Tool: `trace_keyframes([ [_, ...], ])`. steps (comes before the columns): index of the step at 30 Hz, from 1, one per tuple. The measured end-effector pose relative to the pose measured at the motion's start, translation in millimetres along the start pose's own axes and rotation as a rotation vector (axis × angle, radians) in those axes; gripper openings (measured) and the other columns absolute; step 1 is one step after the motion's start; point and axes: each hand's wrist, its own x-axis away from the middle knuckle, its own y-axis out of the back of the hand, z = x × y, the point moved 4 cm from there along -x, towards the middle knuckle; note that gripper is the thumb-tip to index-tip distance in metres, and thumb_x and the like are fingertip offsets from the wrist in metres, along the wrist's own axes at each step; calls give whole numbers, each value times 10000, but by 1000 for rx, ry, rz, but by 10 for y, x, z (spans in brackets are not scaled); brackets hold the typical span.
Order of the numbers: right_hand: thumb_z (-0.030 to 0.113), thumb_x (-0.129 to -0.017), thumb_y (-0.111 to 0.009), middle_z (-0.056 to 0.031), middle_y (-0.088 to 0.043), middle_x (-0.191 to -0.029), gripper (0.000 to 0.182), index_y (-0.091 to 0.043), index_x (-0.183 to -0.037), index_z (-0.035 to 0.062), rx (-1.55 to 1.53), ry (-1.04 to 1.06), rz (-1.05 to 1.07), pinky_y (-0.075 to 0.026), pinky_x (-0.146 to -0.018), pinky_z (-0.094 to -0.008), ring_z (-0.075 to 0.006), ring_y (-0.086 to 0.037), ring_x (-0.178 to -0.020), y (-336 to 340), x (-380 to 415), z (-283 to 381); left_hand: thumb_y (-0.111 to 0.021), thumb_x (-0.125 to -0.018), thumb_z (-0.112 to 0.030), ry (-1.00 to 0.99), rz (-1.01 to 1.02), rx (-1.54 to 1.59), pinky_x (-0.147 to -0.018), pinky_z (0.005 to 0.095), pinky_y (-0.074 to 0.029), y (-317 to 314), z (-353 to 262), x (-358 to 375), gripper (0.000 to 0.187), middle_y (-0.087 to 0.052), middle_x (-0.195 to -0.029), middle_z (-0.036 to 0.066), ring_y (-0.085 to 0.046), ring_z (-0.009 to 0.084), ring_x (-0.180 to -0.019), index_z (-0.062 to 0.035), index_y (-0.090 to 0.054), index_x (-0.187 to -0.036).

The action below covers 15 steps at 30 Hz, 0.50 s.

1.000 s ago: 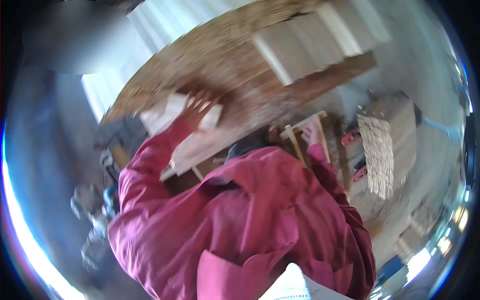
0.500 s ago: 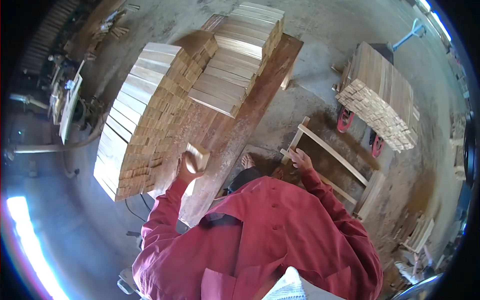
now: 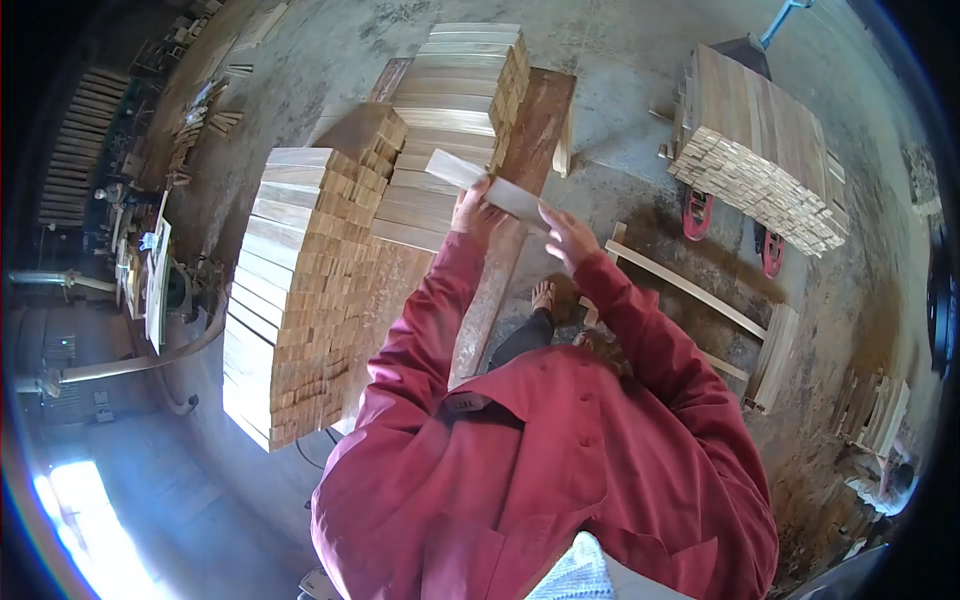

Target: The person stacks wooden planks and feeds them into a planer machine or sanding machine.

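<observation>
A short, pale wooden board (image 3: 515,202) is held up in front of me, slanting from upper left to lower right above the bench edge. My left hand (image 3: 477,210) is closed around its lower side near the middle. At the right end, my right hand (image 3: 568,240) grips the board with fingers and thumb. Behind it, a lower stack of similar boards (image 3: 425,190) lies on the brown wooden bench (image 3: 540,130). To the left rises a tall stack of boards (image 3: 330,270) with their end faces toward me.
At the right, a pile of boards (image 3: 760,140) rests on a pallet jack with red forks (image 3: 697,215) and a blue handle (image 3: 780,20). A low wooden frame (image 3: 690,285) stands on the floor, with boards (image 3: 775,360) at its right end. Machinery (image 3: 150,260) is at the left.
My left hand has come up from the bench with a board, moving right. My right hand has moved up and left from the low frame and taken the board's right end.
</observation>
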Motion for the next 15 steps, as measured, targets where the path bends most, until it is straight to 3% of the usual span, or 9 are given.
trace_keyframes([
  [2, 557, -974, -713, -136, -555, -1408, 743, -543, -1484, 43, 366, 556, 78, -493, -1058, -440, -259, -541, -1335, 47, -386, 159, -840, -818, -556, 53, 40, 103, -1129, 525, -437, -83, -52, -272, 841, -522, -1443, 129, -504, 353, -1351, -167, -513, -1489],
  [3, 557, -974, -713, -136, -555, -1408, 743, -543, -1484, 43, 377, 543, 89, -493, -1058, -440, -259, -541, -1335, 27, -565, 237, -840, -818, -556, 53, 26, 118, -1129, 525, -437, -79, -92, -413, 841, -522, -1443, 129, -504, 353, -1351, -167, -513, -1489],
  [5, 563, -928, -762, -87, -580, -1363, 695, -654, -1377, 44, 144, 16, -112, -475, -1050, -422, -169, -544, -1204, -117, -740, 514, -841, -818, -554, 67, -2, 168, -1139, 552, -430, -31, -162, -698, 862, -501, -1445, 150, -480, 374, -1376, -163, -490, -1502],
  [6, 564, -890, -801, -37, -622, -1155, 642, -723, -1276, 57, 82, -38, -181, -494, -966, -370, -108, -537, -996, -138, -927, 574, -838, -817, -567, 58, 15, 198, -1136, 562, -428, -17, -229, -817, 862, -493, -1438, 149, -499, 368, -1342, -163, -495, -1496],
  [7, 564, -890, -801, -37, -622, -1155, 642, -723, -1276, 57, 89, -52, -184, -494, -966, -370, -108, -537, -996, -229, -1044, 662, -838, -817, -567, 65, 6, 208, -1136, 562, -428, 6, -283, -935, 862, -493, -1438, 149, -499, 368, -1342, -163, -495, -1496],
  [10, 539, -872, -826, 16, -498, -857, 569, -753, -1176, 63, 43, 87, -266, -490, -763, -312, -85, -518, -793, -561, -1363, 979, -815, -837, -588, 46, -173, 204, -1111, 551, -435, 172, -448, -1333, 830, -450, -1487, 129, -494, 349, -1293, -168, -514, -1487],
  [13, 533, -883, -819, -6, -520, -884, 514, -776, -1112, 75, 207, -60, -240, -495, -818, -347, -135, -537, -794, -496, -1954, 900, -809, -848, -578, 104, -343, -57, -1063, 506, -457, 268, -659, -1506, 806, -428, -1520, 86, -475, 339, -1312, -165, -528, -1481],
  [14, 508, -906, -804, -10, -505, -823, 462, -783, -1029, 64, 147, -9, -322, -509, -758, -357, -179, -523, -711, -565, -2012, 897, -800, -860, -564, 109, -363, -15, -957, 449, -479, 263, -679, -1529, 761, -462, -1503, 49, -483, 295, -1263, -171, -561, -1466],
  [15, 508, -906, -804, -10, -505, -823, 462, -783, -1029, 64, 137, -15, -330, -509, -758, -357, -179, -523, -711, -632, -2063, 894, -800, -860, -564, 119, -361, -24, -957, 449, -479, 275, -706, -1522, 761, -462, -1503, 49, -483, 295, -1263, -171, -561, -1466],
])
